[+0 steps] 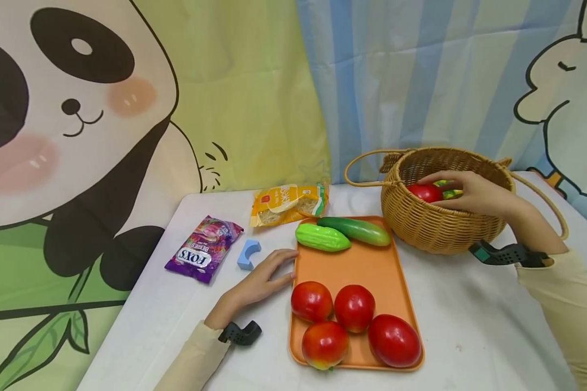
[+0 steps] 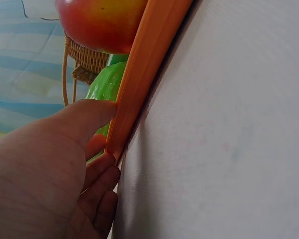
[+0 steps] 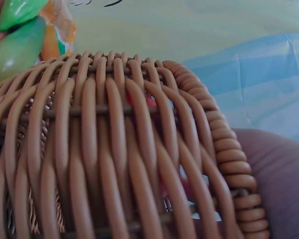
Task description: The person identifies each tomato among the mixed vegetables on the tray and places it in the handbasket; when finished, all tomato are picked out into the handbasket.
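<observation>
My right hand (image 1: 474,193) reaches over the rim of a wicker basket (image 1: 440,231) and grips a round red fruit (image 1: 424,192) inside it. In the right wrist view, the basket weave (image 3: 104,149) covers most of the hand's work. My left hand (image 1: 264,279) rests its fingertips against the left edge of an orange tray (image 1: 347,266); the left wrist view has thumb and fingers touching the tray's side (image 2: 139,74). On the tray lie several red fruits (image 1: 354,308) at the near end, a bumpy light-green vegetable (image 1: 323,238) and a cucumber (image 1: 357,230) at the far end.
Left of the tray are a purple candy bag (image 1: 205,250) and a blue arch block (image 1: 248,255). Behind the tray lies an orange and yellow food packet (image 1: 288,205). Something yellow-green (image 1: 450,188) shows in the basket. Printed curtains (image 1: 254,98) hang behind the table.
</observation>
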Demonstrator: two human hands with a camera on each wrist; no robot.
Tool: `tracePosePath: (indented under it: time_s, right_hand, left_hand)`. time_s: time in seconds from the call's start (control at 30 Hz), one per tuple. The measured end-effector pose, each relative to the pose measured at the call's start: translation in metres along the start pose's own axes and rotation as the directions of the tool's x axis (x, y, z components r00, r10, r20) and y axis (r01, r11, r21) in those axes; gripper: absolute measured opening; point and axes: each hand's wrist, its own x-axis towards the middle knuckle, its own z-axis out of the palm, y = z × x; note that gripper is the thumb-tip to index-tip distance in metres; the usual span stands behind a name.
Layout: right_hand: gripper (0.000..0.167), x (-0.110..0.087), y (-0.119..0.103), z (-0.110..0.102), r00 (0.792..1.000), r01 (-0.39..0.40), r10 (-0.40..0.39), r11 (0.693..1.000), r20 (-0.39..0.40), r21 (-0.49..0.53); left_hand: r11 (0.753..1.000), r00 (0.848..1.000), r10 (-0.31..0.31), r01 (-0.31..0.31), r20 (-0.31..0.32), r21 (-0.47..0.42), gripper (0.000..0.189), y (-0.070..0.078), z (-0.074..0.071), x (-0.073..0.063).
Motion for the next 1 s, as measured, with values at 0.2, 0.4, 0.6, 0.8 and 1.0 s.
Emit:
tracePosePath:
  time_s: [0.2,0.4,0.6,0.8,1.0]
  right_hand:
    - [0.044,0.0048,0.0026,-0.0044,0.992,0.002,-0.007,0.999,0.125,0.037]
    - [0.041,0.0071,0.0055,-0.0040,0.983,-0.003,-0.007,0.999,0.186,0.053]
    - [0.040,0.0073,0.0067,-0.0035,0.984,-0.007,-0.002,0.999,0.180,0.049]
    - [0.040,0.0041,0.0069,-0.0030,0.989,0.006,-0.013,0.999,0.151,0.045]
    - [0.040,-0.0026,0.0072,-0.0020,0.990,0.122,-0.125,0.992,0.068,0.044]
  left_hand:
    - [1.000,1.000,0.004,-0.004,-0.004,0.004,0.053,0.0007,-0.0027,0.0007]
    - [1.000,1.000,0.008,-0.008,-0.002,0.013,0.053,0.0002,-0.0032,0.0013]
    - [1.000,1.000,0.014,-0.014,-0.003,0.009,0.053,0.0003,-0.0025,0.0011]
    - [1.000,1.000,0.012,-0.012,0.001,0.002,0.052,0.0000,-0.0008,0.0002]
    - [1.000,1.000,0.005,-0.005,0.000,0.005,0.053,-0.0012,0.0007,0.0003]
